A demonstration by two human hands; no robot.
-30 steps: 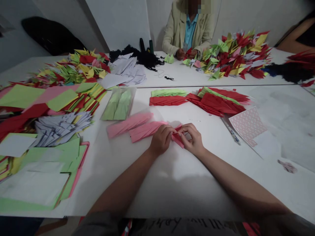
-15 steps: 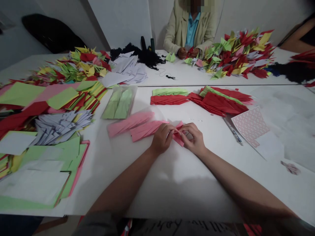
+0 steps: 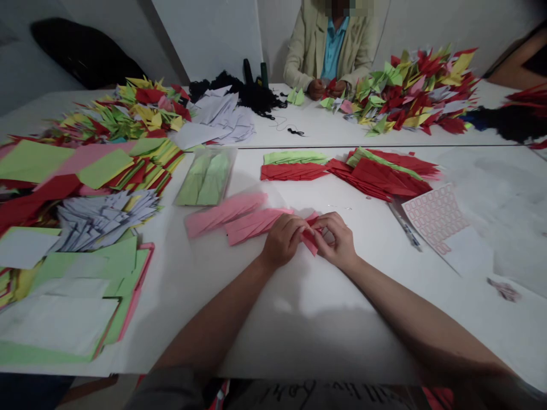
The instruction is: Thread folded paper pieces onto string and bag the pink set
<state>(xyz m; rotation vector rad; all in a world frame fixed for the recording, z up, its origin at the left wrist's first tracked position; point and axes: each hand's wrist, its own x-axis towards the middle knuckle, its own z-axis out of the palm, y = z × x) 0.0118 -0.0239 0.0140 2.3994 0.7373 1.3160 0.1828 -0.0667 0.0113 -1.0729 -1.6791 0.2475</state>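
Observation:
My left hand [image 3: 282, 242] and my right hand [image 3: 338, 241] meet above the white table [image 3: 273, 296]. Their fingertips pinch a folded pink paper piece [image 3: 311, 238] between them, and much of it is hidden by my fingers. Just left of my left hand lie two fanned rows of folded pink paper strips [image 3: 252, 225]. My left hand nearly touches the nearer row. Farther ahead are fanned red paper strips [image 3: 293, 172] and green paper strips [image 3: 294, 158].
A pink-printed sticker sheet [image 3: 436, 217] and a pen [image 3: 404, 226] lie to the right. Stacked coloured paper [image 3: 102, 171] and a bagged green bundle [image 3: 206, 177] fill the left. Across the table, a seated person [image 3: 325, 51] works beside a heap of folded paper shapes [image 3: 414, 91].
My hands stay together on the pink piece, with only slight finger shifts. The camera view has tilted slightly, so the table contents sit a little higher in the frame.

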